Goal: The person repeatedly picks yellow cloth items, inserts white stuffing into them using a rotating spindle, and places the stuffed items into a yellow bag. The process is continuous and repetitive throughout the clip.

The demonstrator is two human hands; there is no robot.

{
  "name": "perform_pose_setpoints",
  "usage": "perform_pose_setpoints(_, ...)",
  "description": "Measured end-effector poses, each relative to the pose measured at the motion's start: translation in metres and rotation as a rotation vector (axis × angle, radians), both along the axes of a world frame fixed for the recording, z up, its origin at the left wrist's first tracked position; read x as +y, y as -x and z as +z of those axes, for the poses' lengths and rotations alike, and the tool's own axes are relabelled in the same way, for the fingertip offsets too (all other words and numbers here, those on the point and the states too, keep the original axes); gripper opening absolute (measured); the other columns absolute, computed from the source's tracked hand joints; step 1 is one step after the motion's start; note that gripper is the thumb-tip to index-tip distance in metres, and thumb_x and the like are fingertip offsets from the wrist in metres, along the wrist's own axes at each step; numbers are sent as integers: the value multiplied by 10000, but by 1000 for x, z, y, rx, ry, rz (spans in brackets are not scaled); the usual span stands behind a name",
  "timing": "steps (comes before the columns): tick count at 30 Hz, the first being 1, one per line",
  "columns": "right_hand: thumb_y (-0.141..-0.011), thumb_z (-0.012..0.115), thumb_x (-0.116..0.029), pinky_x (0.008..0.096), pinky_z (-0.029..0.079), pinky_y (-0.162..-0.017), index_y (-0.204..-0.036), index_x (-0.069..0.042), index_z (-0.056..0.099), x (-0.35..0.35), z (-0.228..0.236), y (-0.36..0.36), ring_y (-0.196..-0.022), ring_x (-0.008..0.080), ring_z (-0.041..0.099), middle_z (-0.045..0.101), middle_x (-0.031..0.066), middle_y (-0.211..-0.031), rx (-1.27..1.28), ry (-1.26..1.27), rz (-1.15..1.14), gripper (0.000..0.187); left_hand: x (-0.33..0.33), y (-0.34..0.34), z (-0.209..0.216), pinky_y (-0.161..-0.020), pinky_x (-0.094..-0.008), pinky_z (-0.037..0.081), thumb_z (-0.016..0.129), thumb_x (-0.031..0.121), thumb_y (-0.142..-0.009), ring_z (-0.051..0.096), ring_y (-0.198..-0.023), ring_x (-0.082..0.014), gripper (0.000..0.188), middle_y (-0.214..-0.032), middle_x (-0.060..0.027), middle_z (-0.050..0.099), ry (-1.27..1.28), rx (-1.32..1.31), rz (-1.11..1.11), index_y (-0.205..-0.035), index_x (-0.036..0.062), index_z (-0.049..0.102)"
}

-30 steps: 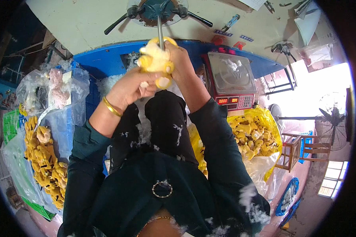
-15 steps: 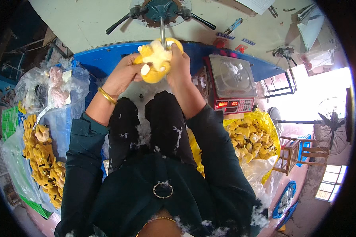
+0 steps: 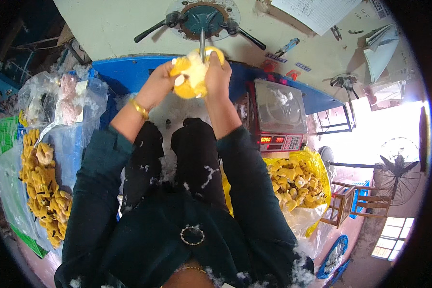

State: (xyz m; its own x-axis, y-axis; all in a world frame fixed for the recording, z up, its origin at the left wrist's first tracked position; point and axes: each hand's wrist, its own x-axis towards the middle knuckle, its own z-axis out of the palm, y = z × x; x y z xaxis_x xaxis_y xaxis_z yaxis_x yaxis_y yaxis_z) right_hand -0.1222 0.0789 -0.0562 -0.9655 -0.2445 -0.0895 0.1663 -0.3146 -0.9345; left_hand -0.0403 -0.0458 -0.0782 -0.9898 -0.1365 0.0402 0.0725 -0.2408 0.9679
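Note:
A yellow and cream plush toy point(image 3: 193, 72) is held between both hands at the end of a thin metal tube point(image 3: 202, 44). The tube comes out of a dark green round machine fitting point(image 3: 201, 20) with black handles on either side. My left hand point(image 3: 159, 84), a gold bangle at its wrist, pinches the toy's left side. My right hand point(image 3: 218, 76) is closed on the toy's right side, its thumb up beside the tube. The tube's tip is hidden in or behind the plush.
A red digital scale point(image 3: 279, 113) stands to the right, white fluff on its pan. Below it a yellow bag point(image 3: 317, 168) holds many plush pieces. More yellow plush toys point(image 3: 43, 187) lie at left near a clear plastic bag point(image 3: 38, 98). A fan point(image 3: 396, 173) stands far right.
The plush toy has turned slightly in my hands, which stay closed on it at the tube. The whole view has shifted a little.

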Motion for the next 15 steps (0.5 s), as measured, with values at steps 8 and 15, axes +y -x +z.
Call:
perform_pose_setpoints(8, -961, 444, -172, 376, 573, -707, -1032, 66, 572, 16, 10, -10, -787, 262, 682, 648, 173, -942, -147, 168, 214, 280, 13, -39, 4, -621, -226, 510, 602, 153, -901, 610, -758, -84, 283, -947, -16, 640, -47, -201, -128, -1153, 30, 562)
perform_pose_setpoints(15, -890, 599, -201, 382, 549, -758, -1077, -47, 608, 12, 14, 30, -847, 244, 659, 658, 113, -944, -259, 184, 845, 242, 47, -18, 48, -800, -488, 564, 626, 234, -893, 640, -1010, -275, 467, -1188, -144, 588, -673, -368, -161, -1281, 38, 455)
